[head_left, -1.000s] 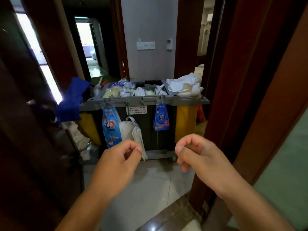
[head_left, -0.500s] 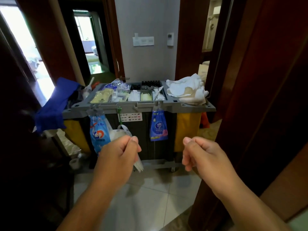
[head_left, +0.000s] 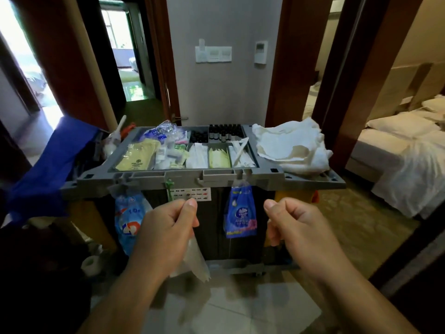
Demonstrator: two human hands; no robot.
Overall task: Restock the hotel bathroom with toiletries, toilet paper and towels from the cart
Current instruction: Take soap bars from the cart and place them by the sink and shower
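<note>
Head view: both hands are up in front of the cart [head_left: 183, 175], a little apart. The left hand [head_left: 166, 232] is curled in a loose fist with the thumb on the first finger. The right hand [head_left: 296, 227] is curled the same way and holds nothing.

The cart's top tray is just past the hands and has small boxes in it. Beyond the left hand lies a yellow packet [head_left: 137, 157], with a heap of small packs [head_left: 171, 153] next to it. Between the hands, farther off, are white sachets [head_left: 197, 156], pale green sachets [head_left: 218, 159] and long white packets [head_left: 240, 155]. Behind those stand rows of little dark bottles [head_left: 224, 133]. Beyond the right hand, a pile of white towels [head_left: 291, 145] sits on the cart's end.

Things hang from the cart's front edge. A blue and white bag [head_left: 127, 220] hangs left of the left hand. A blue pack [head_left: 239, 213] hangs between the hands. Thin white bags [head_left: 196, 263] hang behind the left hand, under a green hook [head_left: 169, 188]. I cannot tell if the hand touches them.

Far left of the left hand, a blue cloth [head_left: 41, 169] drapes over the cart's end. Low down by it sits a roll of toilet paper [head_left: 91, 262]. Far right of the right hand, past a dark door frame [head_left: 349, 80], is a bed [head_left: 409, 153].
</note>
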